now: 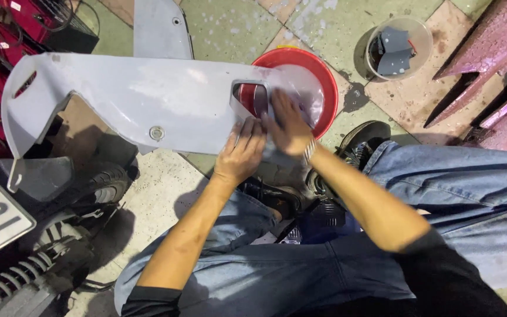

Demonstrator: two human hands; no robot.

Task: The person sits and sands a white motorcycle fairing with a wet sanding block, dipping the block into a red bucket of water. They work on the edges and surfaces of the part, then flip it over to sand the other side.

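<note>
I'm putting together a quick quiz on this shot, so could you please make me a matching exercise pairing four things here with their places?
Things:
1. red basin
2. clear tub
3. tyre
4. right hand

Places:
a. lower left, below the grey panel
b. top right, holding grey pieces
c. flat on the panel's right end
d. under the panel's right end

Pairs: 1-d, 2-b, 3-a, 4-c
</note>
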